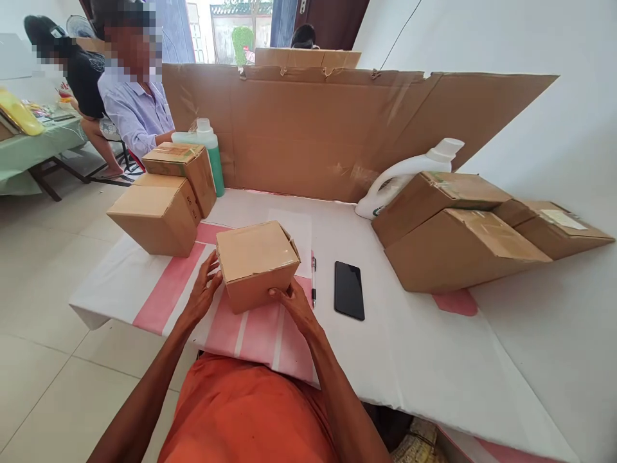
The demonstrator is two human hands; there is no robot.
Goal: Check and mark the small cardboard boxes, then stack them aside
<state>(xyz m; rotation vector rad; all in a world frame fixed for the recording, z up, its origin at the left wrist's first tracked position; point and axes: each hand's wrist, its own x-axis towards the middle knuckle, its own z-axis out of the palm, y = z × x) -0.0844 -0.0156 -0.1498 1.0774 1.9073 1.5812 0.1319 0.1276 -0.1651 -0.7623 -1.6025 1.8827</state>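
A small closed cardboard box (258, 253) sits in front of me on the cloth-covered table (385, 360). At its right front corner my right hand (292, 301) grips it, thumb on the front face; the other fingers are mostly hidden along the side. My left hand (207, 286) is by the box's left side with fingers apart and slightly bent. Whether those fingertips touch the cardboard, I cannot tell. Just right of the box lie a pen (313, 283) and a black phone (349, 290). A pale sheet (294, 225) lies partly behind the box.
Cardboard boxes (154, 215) and a green bottle (214, 161) stand at left. More boxes (434, 254) and a white jug (385, 186) are at right. A tall cardboard panel (299, 128) closes off the back. A person (135, 112) sits beyond the left boxes.
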